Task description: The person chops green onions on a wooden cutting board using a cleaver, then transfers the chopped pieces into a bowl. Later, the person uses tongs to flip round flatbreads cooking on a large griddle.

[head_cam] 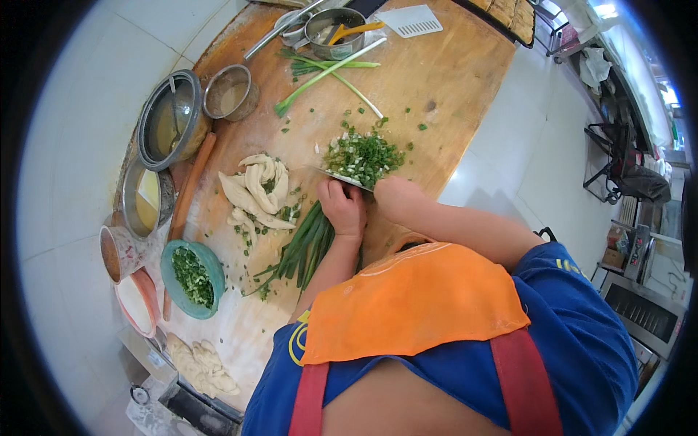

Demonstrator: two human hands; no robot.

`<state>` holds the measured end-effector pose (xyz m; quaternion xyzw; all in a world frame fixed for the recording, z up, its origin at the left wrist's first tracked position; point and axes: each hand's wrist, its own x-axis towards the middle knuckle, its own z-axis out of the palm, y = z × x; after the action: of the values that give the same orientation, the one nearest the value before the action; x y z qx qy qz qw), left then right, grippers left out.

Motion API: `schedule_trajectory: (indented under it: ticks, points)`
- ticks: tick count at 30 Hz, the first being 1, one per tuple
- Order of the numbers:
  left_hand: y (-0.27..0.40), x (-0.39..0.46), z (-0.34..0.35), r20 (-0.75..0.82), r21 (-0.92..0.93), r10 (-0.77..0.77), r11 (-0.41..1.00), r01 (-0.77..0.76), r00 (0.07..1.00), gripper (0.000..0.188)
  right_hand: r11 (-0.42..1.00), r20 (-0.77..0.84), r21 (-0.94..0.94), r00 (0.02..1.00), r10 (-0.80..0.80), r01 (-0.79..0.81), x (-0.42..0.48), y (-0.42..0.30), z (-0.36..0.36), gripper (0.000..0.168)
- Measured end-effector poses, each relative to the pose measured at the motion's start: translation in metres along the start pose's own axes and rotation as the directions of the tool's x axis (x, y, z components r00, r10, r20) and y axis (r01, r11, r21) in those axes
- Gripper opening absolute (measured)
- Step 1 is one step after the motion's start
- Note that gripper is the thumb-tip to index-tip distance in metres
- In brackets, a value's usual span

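Note:
My left hand (342, 208) presses down on a bunch of green scallions (306, 242), whose leafy ends trail towards me across the wooden worktop. Its fingertips rest close beside the blade of a kitchen knife (349, 180). My right hand (401, 199) is closed around the knife's handle, which the fist hides. Just beyond the blade lies a heap of chopped scallions (366, 158), green mixed with white bits. Left of my hands sits a pile of folded dough strips (263, 188) with scallion pieces among and around it.
A green bowl of chopped scallions (192, 279), a wooden rolling pin (188, 188) and a large bowl with a spoon (166, 122) line the left. Whole scallions (332, 76), a metal pot (335, 32) and a white slotted turner (413, 20) lie at the far end. More dough (202, 365) rests near left.

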<state>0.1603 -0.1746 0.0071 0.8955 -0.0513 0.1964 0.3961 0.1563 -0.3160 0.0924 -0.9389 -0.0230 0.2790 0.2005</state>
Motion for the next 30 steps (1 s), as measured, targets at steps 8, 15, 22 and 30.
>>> schedule_trajectory:
  ticks: [8, 15, 22, 30]
  points:
    - [0.001, 0.02, -0.025, 0.234, 0.01, -0.055, 0.998, 0.055, 0.971, 0.051, 0.894, 0.121, 0.407, 0.981, 0.148, -0.186, 0.002, 0.02, -0.048, 0.027]
    - [0.042, 0.012, -0.067, 0.509, 0.488, -0.226, 0.871, -0.062, 0.83, 0.08, 0.935, 0.052, 0.318, 0.988, 0.146, -0.155, -0.019, 0.037, -0.06, 0.016]
    - [0.02, 0.013, -0.027, 0.46, 0.347, -0.198, 0.937, 0.03, 0.866, 0.075, 0.99, -0.086, -0.026, 0.987, -0.137, 0.135, -0.038, 0.025, -0.047, 0.015]
    - [0.018, 0.005, -0.016, 0.132, 0.168, 0.05, 0.983, -0.072, 0.99, 0.064, 0.993, -0.092, -0.091, 0.992, -0.09, 0.081, -0.027, 0.021, -0.034, 0.012]
